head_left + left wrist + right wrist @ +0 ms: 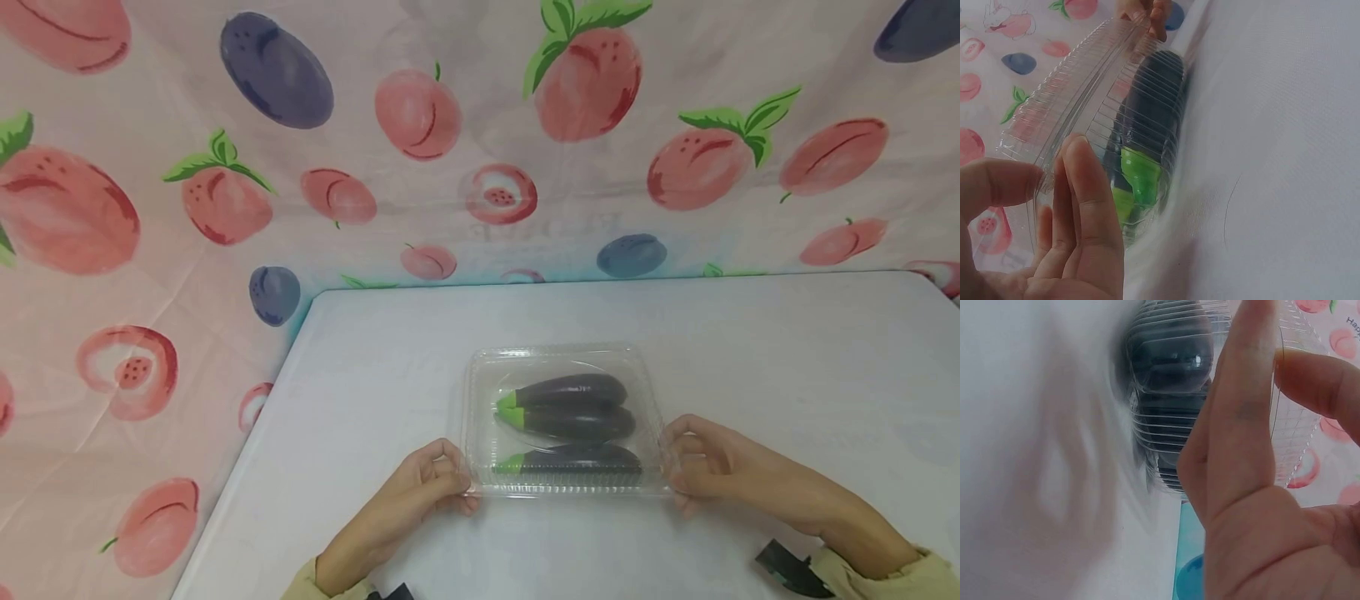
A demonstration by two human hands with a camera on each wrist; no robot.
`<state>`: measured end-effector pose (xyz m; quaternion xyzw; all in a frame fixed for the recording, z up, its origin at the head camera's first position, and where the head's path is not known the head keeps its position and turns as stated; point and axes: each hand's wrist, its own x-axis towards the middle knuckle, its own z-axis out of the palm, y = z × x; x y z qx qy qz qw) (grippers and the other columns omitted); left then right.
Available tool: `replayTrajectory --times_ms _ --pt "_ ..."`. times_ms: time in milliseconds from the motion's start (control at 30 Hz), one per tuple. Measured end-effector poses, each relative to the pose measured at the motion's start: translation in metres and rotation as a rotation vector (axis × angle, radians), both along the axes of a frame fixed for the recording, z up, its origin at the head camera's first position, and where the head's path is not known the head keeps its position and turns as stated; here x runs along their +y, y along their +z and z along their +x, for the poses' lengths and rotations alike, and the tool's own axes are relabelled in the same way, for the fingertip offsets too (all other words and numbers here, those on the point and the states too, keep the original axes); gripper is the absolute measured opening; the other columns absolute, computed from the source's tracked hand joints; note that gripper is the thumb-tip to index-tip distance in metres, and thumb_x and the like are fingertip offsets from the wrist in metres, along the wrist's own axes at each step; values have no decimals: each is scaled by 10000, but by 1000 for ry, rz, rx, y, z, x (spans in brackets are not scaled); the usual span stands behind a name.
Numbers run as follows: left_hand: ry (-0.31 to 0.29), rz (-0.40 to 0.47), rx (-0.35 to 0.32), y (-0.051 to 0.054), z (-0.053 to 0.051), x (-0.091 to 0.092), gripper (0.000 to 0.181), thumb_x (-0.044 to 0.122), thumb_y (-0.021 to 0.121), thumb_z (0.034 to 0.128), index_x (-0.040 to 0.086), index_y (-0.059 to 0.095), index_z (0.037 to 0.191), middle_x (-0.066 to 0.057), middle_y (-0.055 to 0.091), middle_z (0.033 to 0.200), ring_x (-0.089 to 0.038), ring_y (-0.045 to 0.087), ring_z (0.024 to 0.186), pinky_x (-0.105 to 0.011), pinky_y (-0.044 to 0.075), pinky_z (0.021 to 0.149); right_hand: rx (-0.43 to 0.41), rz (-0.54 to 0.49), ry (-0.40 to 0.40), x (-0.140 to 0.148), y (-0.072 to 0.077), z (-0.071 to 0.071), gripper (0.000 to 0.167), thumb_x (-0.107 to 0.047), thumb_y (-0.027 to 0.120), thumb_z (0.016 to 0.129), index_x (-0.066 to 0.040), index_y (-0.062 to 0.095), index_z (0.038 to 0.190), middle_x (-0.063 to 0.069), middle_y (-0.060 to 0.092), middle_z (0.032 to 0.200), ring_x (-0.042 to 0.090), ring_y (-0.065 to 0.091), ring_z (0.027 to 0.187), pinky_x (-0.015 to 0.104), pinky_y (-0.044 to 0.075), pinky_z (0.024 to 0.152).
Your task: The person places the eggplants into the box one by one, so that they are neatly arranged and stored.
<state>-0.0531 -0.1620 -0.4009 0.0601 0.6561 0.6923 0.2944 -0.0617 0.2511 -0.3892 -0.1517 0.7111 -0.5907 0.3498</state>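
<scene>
A clear plastic clamshell box (555, 360), its lid down, sits on the white table with three dark purple eggplants (577, 422) inside. Their green stem ends (1141, 178) point toward the left side. My left hand (431, 482) pinches the rim at the box's near left corner; in the left wrist view its thumb lies over the rim and the fingers under it. At the near right corner my right hand (708, 467) pinches the rim between thumb and fingers, as the right wrist view (1254, 462) also shows.
The white table (787, 358) spreads around the box on all sides. Behind it and to the left hangs a pink cloth (450, 33) printed with peaches and plums. Dark straps (795, 571) sit near the sleeve cuffs.
</scene>
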Motion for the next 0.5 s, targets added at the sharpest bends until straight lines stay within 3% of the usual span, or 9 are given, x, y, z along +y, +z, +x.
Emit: replayTrajectory --times_ms 500 --pt "24 -60 12 1 0 -3 241 132 626 947 -37 538 1094 3 701 841 -151 685 833 -287 580 847 -16 55 -15 2 2 -1 448 -143 496 1034 38 309 1398 193 586 1170 341 673 924 297 560 811"
